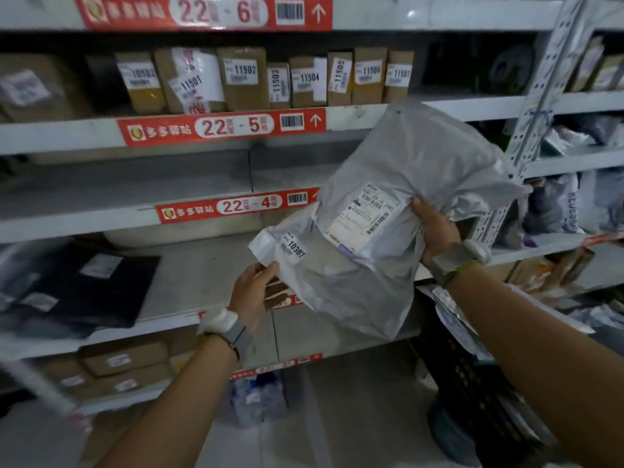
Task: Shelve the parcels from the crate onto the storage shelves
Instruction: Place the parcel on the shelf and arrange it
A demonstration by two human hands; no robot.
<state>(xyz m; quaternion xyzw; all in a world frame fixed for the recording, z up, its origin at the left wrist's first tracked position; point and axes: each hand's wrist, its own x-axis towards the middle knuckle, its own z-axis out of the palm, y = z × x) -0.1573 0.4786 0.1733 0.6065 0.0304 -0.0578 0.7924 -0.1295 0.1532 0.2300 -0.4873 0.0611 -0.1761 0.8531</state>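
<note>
A crumpled grey plastic mailer bag (422,157) is held in the air just right of the red shelf-edge strip marked 22-4 (233,207), covering that strip's right end; the left hand (253,292) pinches the bag's lower left corner below the strip, beside a small white sticker reading 10307 (293,248); the right hand (435,228) grasps the bag's right edge, well right of the strip. A black plastic crate (472,376) stands below and right of the strip; brown cardboard boxes (304,79) line the shelf above it.
</note>
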